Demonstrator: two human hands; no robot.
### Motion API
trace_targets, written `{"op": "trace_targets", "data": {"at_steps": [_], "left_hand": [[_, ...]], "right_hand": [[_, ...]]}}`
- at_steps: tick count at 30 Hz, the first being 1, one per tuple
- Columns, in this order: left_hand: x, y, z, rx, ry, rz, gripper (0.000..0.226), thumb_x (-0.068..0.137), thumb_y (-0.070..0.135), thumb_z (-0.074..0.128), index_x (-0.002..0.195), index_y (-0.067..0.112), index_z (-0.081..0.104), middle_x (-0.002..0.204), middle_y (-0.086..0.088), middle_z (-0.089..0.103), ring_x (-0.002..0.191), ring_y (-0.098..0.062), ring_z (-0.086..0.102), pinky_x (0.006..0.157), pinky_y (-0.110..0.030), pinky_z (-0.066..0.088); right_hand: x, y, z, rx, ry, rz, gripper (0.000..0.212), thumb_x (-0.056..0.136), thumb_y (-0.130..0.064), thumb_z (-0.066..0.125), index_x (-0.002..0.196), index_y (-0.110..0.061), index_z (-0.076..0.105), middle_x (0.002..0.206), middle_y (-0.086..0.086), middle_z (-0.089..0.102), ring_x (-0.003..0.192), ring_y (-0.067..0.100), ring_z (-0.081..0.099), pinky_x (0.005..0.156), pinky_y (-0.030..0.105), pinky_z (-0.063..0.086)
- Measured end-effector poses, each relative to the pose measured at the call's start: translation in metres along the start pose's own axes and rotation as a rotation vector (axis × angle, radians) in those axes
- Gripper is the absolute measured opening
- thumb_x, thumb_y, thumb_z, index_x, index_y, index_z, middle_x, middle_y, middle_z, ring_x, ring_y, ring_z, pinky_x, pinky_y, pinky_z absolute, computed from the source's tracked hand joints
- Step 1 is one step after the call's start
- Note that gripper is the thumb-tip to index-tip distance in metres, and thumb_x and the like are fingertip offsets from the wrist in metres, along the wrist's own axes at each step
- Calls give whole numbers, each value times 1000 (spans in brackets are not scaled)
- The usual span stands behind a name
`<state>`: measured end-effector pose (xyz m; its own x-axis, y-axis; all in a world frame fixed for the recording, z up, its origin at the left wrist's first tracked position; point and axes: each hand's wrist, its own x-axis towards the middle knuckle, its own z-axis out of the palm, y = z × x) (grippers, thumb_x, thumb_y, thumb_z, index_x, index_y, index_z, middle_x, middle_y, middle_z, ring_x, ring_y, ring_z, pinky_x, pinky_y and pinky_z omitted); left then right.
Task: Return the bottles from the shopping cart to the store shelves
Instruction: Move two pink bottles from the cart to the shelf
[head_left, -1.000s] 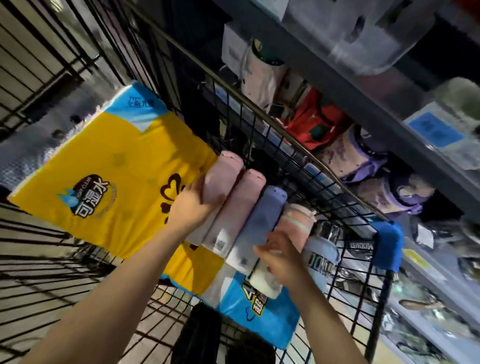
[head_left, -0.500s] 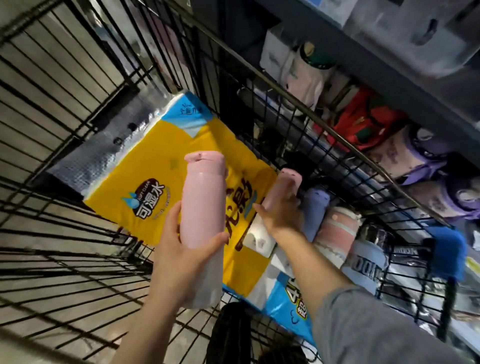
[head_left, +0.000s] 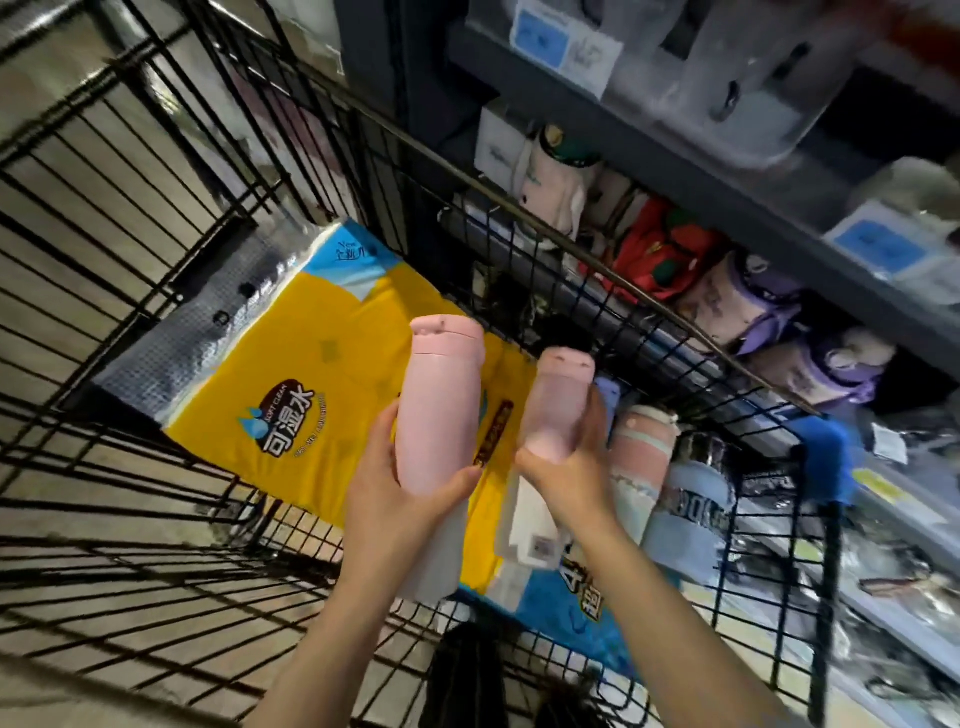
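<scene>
Inside the black wire shopping cart (head_left: 156, 249), my left hand (head_left: 395, 499) grips a pink bottle (head_left: 441, 400) upright above the cart floor. Beside it, my right hand (head_left: 571, 478) holds a second pink bottle (head_left: 558, 400), lifted and tilted slightly. Against the cart's right wall lie a lilac bottle (head_left: 605, 400), mostly hidden behind my right hand, a pink striped bottle (head_left: 641, 457) and a light blue bottle with a dark band (head_left: 693, 514). The store shelves (head_left: 701, 171) stand just beyond the cart's right rim.
A large yellow and blue tissue pack (head_left: 291, 374) covers the cart floor. Shelves on the right hold purple and pink cups (head_left: 748, 306), a red item (head_left: 660, 249) and clear boxes (head_left: 727, 67) above. A blue cart handle cap (head_left: 826, 457) sits at the right corner.
My left hand has lifted its pink bottle upright out of the row. My right hand moved from the striped bottle to the second pink bottle and now lifts it.
</scene>
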<state>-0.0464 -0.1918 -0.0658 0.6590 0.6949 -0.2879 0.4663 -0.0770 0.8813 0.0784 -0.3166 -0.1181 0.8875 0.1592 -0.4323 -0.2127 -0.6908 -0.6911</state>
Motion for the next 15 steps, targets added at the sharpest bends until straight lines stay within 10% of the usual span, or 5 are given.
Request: {"op": "trace_targets", "data": {"at_steps": [4,11,15], "left_hand": [[-12,4,5,4,-12,8,89,47,59,79,120,57,29,108,18,54,92,-6,57,67,-25,46],[-84,32,62,-94,-28,86,105,44,60,77,139,37,38,128,8,55,110,-17,57,88,-40,50],[-154,57,113,-117,-107,148,100,37,58,74,131,44,40,125,10,56,109,-15,57,88,-38,49]], "right_hand": [[-44,8,-58,244,36,-117,104,54,-35,82,135,-54,21,129,-14,51,107,10,58,84,33,53],[-106,56,-159,666,61,-165,96,64,-5,86,131,-46,31,120,-22,52,89,-13,60,65,11,51],[-143,108,-223,791,128,-153,92,45,-34,84,119,-59,35,118,-28,53,95,-7,61,68,20,54]]}}
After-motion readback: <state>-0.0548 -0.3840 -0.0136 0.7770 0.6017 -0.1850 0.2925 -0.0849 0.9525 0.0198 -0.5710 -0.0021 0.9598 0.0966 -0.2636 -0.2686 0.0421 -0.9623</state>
